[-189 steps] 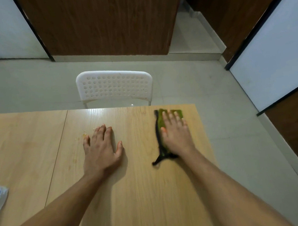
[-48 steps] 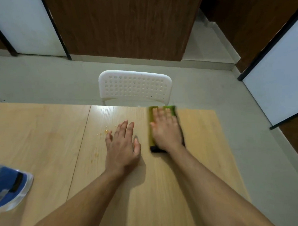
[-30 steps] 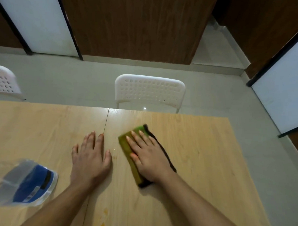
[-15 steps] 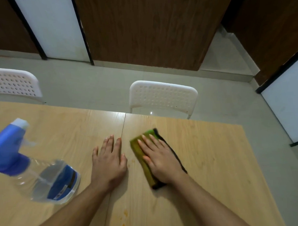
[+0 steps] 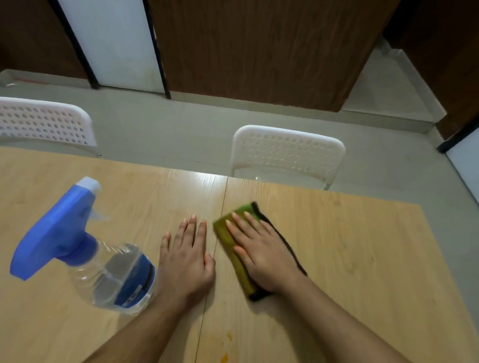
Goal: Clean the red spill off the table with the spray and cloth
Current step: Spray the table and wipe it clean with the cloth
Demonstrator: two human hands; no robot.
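Here I keep my right hand [image 5: 263,255] flat on the cloth [image 5: 230,245], left hand [image 5: 185,262] spread on the table [image 5: 359,258], and should draw the cloth firmly back over the orange-red spots [image 5: 225,354] near me.

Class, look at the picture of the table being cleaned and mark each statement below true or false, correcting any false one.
1. The right hand lies flat on the green cloth. True.
2. The left hand grips the spray bottle. False: it lies flat on the table, beside the bottle.
3. Orange stains remain near the table's front edge. True.
4. The cloth covers those stains. False: it lies farther back.
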